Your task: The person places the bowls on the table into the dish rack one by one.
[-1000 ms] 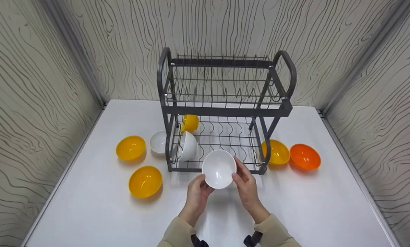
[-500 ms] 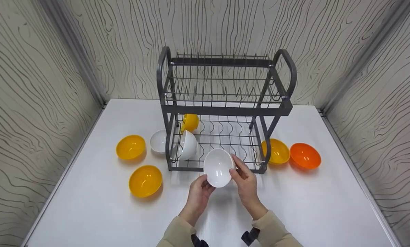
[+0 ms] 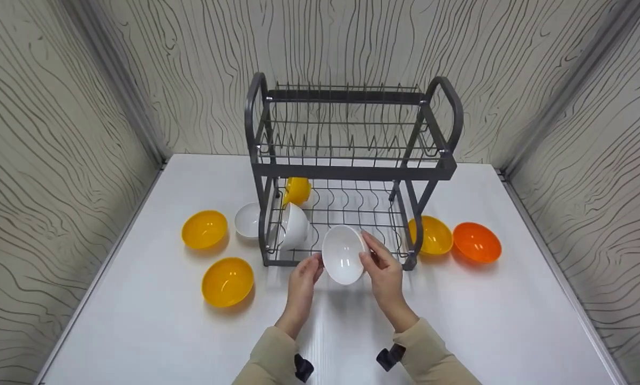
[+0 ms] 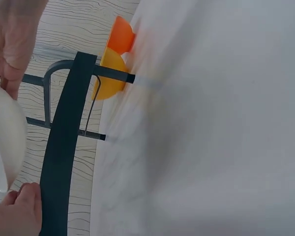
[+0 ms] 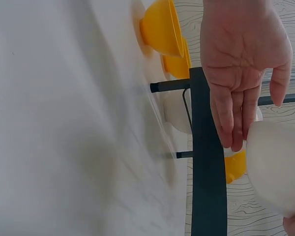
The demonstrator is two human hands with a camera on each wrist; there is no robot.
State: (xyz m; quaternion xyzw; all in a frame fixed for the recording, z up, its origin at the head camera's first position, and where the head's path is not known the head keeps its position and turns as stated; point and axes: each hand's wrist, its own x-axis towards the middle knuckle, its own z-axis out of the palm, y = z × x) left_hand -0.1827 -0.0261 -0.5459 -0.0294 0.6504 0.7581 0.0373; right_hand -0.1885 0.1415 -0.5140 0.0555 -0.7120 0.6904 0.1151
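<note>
In the head view, a white bowl is held tilted in front of the rack's lower tier, its hollow facing the camera. My right hand pinches its right rim, thumb inside and fingers behind. My left hand is at the bowl's left edge. The right wrist view shows that left hand with straight fingers and a separate thumb, fingertips close to the bowl; whether they touch it is unclear. A second white bowl and a yellow bowl stand on edge at the lower tier's left.
A dark two-tier dish rack stands on the white table. To its left are two yellow bowls and a white bowl. On its right sit a yellow bowl and an orange bowl. Patterned walls surround the table.
The white bowl has turned from facing up to a steeper tilt and shifted slightly forward and right. My left hand has come off its lower left rim and moved up beside it.
</note>
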